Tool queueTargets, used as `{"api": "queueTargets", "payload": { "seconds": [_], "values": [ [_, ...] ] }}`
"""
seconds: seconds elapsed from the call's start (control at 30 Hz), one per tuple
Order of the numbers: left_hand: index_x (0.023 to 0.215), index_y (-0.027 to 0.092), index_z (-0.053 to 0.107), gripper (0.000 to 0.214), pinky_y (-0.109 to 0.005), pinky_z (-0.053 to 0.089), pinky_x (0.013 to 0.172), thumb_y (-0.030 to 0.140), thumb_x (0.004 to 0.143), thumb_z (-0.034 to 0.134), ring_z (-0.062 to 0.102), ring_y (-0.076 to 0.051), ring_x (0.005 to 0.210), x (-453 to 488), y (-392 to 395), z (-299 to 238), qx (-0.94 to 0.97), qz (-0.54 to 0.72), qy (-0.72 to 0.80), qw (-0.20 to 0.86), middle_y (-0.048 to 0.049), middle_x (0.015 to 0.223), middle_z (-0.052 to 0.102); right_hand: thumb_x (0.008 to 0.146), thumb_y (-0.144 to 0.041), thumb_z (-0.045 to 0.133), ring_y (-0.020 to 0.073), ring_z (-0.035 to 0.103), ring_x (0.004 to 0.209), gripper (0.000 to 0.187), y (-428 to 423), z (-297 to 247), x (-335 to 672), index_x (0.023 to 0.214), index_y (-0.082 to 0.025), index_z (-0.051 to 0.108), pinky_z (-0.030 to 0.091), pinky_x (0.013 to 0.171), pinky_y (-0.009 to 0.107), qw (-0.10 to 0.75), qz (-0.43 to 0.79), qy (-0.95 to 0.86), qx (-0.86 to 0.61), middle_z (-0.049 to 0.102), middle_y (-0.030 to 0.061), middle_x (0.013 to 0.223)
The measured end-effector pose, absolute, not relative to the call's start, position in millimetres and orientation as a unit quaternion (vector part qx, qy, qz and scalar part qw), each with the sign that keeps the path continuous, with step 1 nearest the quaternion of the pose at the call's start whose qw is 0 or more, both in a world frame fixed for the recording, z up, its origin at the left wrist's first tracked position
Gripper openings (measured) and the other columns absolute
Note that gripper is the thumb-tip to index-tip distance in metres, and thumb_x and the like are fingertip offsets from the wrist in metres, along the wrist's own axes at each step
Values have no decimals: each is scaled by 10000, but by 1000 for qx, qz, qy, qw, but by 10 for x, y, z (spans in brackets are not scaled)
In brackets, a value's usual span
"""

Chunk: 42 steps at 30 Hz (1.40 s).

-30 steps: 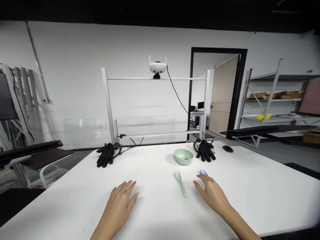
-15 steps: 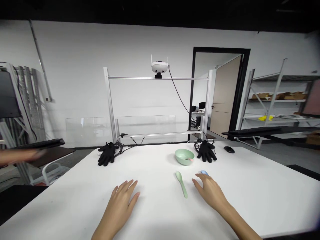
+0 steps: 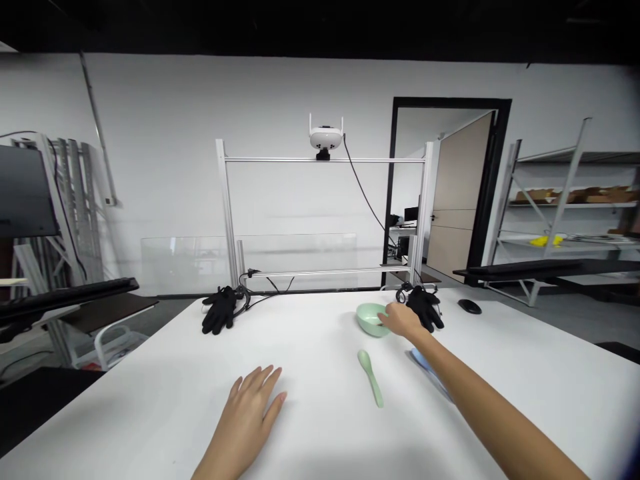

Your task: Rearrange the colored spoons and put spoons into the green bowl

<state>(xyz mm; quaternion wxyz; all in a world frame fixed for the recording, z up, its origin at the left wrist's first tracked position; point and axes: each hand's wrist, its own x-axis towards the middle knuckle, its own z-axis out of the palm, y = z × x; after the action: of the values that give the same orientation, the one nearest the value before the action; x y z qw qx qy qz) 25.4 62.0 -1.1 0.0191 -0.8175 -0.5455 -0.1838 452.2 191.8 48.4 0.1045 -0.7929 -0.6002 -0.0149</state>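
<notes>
My right hand (image 3: 401, 320) reaches forward to the right rim of a light green bowl (image 3: 369, 320), its fingers pinched together at the edge. What lies between those fingertips is hidden. Lying on the white table (image 3: 320, 427) in front of the bowl is a green spoon (image 3: 371, 379). A blue spoon (image 3: 425, 362) rests to its right, partly covered by my right forearm. My left hand (image 3: 250, 417) hovers over or rests on the table at the left, fingers spread, holding nothing.
Black gloves with cables lie at the back, one left (image 3: 219, 310) and one right (image 3: 425, 310). A black mouse (image 3: 469, 306) sits near the right edge. Behind the table stands a metal frame (image 3: 320, 160) carrying a white device (image 3: 325, 138) with antennas.
My right hand has moved forward from beside the blue spoon to the bowl's right rim, covering the pink piece seen inside. Another person's arm at the far left has gone from view.
</notes>
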Motion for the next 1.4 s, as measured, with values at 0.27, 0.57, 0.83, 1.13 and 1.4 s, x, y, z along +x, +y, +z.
{"api": "queueTargets", "payload": {
  "seconds": [0.27,0.57,0.83,1.13,1.4],
  "values": [
    [1505,247,533,566,-583,350,1204,516,1041,353,437,-325,1471,229,610,-12,-813,-157,-561,5,-66,1554,535,657,-253,749,313,736,917,151,2391,447,4630,684,-104,752,519,773,354,27,77,-566,-821,749,201,926],
    [1489,265,550,546,-563,361,1203,509,1036,369,447,-317,1466,218,650,-29,-810,-163,-563,5,-60,1544,549,786,-443,733,336,704,1041,450,2412,465,4601,1033,-68,761,524,843,385,36,70,-565,-821,740,237,1060],
    [1481,253,558,537,-575,371,1193,491,1038,371,459,-321,1457,188,658,-52,-815,-172,-553,13,-67,1532,562,920,-453,530,333,686,1058,447,1857,739,4396,1128,-107,724,491,799,361,140,-1,-555,-820,707,245,1135],
    [1463,267,578,525,-591,382,1177,510,1034,399,497,-338,1425,206,638,-82,-824,-204,-528,24,-76,1510,586,868,-351,568,234,681,794,283,1077,522,3849,708,-165,710,383,637,282,159,54,-623,-764,736,140,816],
    [1476,264,561,529,-583,358,1194,505,1037,392,466,-332,1450,265,531,-7,-827,-187,-531,16,-68,1527,570,873,-308,512,286,685,918,258,812,85,3433,947,-153,706,414,675,314,133,84,-625,-764,721,168,1001]
  ]
}}
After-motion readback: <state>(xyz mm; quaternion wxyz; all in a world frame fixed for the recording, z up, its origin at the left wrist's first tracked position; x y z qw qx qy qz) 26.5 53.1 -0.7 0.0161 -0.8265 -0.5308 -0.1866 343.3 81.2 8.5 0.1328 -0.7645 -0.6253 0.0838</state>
